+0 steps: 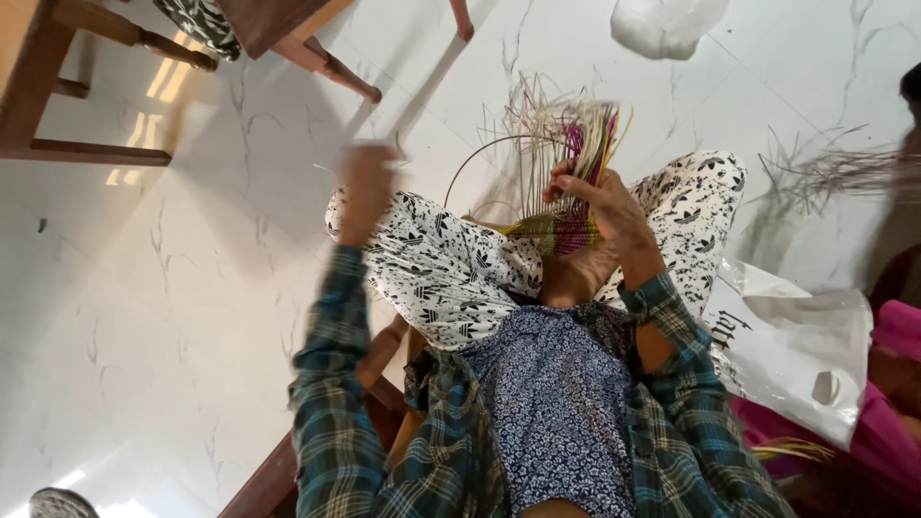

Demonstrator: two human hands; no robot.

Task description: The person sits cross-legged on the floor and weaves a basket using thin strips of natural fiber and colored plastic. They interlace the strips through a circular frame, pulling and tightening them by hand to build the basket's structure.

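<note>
I sit on a low wooden stool [384, 350] in black-and-white patterned trousers and a plaid shirt. A partly woven basket piece [561, 230] rests between my knees, with loose white, yellow and magenta strips [576, 134] standing up from it. My right hand [600, 197] grips the upright strips just above the woven part. My left hand [365, 182] is raised over my left knee, apart from the weaving. It is blurred by motion and its fingers look curled. A thin strand [480, 153] arcs out from the weaving on that side.
White marble floor [173, 317] lies all around. Wooden chair legs [326, 62] stand at the top left. One white plastic bag [662, 24] lies at the top and another [796, 345] at my right side. A bundle of strips [835, 173] and another person's pink clothing [897, 326] are at the right.
</note>
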